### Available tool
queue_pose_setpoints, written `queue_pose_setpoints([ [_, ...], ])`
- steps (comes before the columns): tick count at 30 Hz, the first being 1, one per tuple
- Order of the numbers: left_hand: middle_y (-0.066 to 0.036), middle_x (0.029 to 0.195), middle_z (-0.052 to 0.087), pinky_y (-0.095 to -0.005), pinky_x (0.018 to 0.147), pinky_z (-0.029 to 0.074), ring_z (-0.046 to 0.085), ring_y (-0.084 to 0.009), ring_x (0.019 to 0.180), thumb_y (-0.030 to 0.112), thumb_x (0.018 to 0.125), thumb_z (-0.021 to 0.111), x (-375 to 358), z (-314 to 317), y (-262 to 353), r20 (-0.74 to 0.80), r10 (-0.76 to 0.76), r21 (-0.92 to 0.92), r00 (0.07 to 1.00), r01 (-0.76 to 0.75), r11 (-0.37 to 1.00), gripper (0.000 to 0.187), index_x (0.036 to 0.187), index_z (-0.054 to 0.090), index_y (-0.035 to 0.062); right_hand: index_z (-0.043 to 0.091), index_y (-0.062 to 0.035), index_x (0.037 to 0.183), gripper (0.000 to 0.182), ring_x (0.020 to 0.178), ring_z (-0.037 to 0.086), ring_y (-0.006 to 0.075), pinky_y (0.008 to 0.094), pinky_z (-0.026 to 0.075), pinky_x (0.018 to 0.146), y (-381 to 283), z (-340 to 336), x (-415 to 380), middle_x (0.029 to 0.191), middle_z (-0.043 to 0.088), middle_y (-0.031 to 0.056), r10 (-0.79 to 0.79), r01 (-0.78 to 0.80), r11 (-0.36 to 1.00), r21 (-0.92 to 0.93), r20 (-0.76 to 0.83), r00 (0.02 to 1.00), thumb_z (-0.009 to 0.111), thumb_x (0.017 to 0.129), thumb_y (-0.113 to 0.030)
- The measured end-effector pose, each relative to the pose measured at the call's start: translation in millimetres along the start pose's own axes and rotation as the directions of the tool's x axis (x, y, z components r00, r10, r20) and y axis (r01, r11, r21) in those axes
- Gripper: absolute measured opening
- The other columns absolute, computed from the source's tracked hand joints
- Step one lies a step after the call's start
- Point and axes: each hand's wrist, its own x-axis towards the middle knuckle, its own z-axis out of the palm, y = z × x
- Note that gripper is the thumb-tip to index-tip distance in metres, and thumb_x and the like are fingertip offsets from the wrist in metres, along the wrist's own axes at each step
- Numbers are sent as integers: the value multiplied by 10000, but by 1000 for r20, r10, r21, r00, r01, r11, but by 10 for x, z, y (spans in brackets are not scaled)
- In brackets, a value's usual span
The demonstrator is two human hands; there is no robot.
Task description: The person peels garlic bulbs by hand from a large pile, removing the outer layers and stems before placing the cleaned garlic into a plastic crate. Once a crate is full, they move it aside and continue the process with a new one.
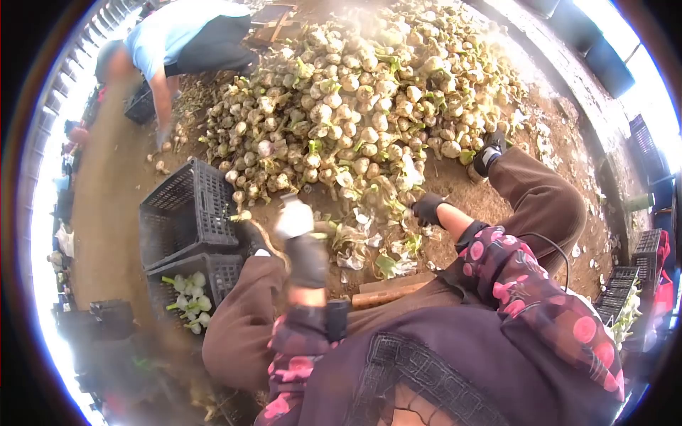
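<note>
My left hand (307, 263), in a dark glove and smeared by motion, reaches forward over my left knee. A blurred white object, apparently a peeled onion (293, 219), is at its fingers, with a pale piece sticking out beyond it. My right hand (428, 210), in a black glove, is curled low over the ground at the near edge of a large heap of onions (355, 106). What its fingers hold, if anything, is hidden. Loose skins and leaves (359, 245) lie between my hands. White peeled onions with green stalks (190, 302) are in the near black crate (224, 273).
Another black crate (192, 206) stands beyond the near one. A bent-over person (170, 42) reaches to the ground left of the heap. A wooden piece (387, 295) lies between my legs. At right are more crates (616, 295), a wall base and blue containers (609, 67).
</note>
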Motion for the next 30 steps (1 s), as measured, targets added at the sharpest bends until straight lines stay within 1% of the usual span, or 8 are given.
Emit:
queue_pose_setpoints([
  [3,-43,809,531,-275,698,475,563,-172,692,112,879,466,200,-850,186,-334,-214,-605,918,-35,796,148,1007,512,54,661,-51,1015,373,973,626,282,379,489,805,265,51,101,1050,647,163,110,-106,989,106,-27,994,580,801,-346],
  [5,-84,982,559,-324,892,500,560,-207,828,68,813,515,161,-1483,-15,-540,-234,-716,809,-295,632,207,1008,511,1,658,-48,1020,408,995,612,319,383,475,844,545,8,195,1078,632,178,614,-402,699,592,-207,762,596,776,-369],
  [7,-112,1087,570,-349,892,487,560,-205,922,24,795,476,146,-1482,-72,-674,-322,-531,665,-134,836,323,1115,498,-4,647,-51,1021,402,1014,591,344,399,459,869,682,-246,192,1093,615,200,681,-418,667,617,-278,677,624,751,-348],
  [11,-115,1108,565,-338,843,485,569,-201,943,30,811,462,190,-1202,-444,-387,-371,-591,844,82,803,388,1198,470,12,550,-88,1128,436,1106,507,373,416,437,900,1024,-484,435,1156,544,204,663,-256,745,616,-642,385,645,742,-269],
  [15,-55,985,561,-303,836,493,565,-155,920,84,841,529,305,-308,-20,-175,-367,-439,914,262,860,318,1156,503,56,505,-226,1200,435,1039,546,374,456,464,857,1344,-378,838,1112,532,156,557,-392,830,396,-607,566,609,784,-298],
  [19,-82,978,571,-299,716,481,555,-143,842,47,810,496,204,-213,-262,-84,-435,-322,896,389,863,348,1157,483,28,537,-234,1143,474,1020,556,346,438,457,868,1629,-128,1199,1106,542,154,597,-491,787,373,-662,453,661,734,-440],
  [25,-87,905,597,-296,664,493,571,-154,751,31,785,498,174,-67,-326,45,-443,-232,895,441,867,356,1141,488,35,614,-138,1057,459,1051,575,299,384,473,856,1161,-350,506,1128,594,158,796,-143,507,850,-398,456,723,679,-374],
  [30,-59,839,599,-268,635,478,565,-126,681,110,814,519,15,463,-146,155,-526,-113,836,544,831,250,1057,531,53,612,-73,1080,452,906,624,209,321,484,787,910,-706,221,1015,650,136,501,234,514,825,-511,698,768,703,-267],
])
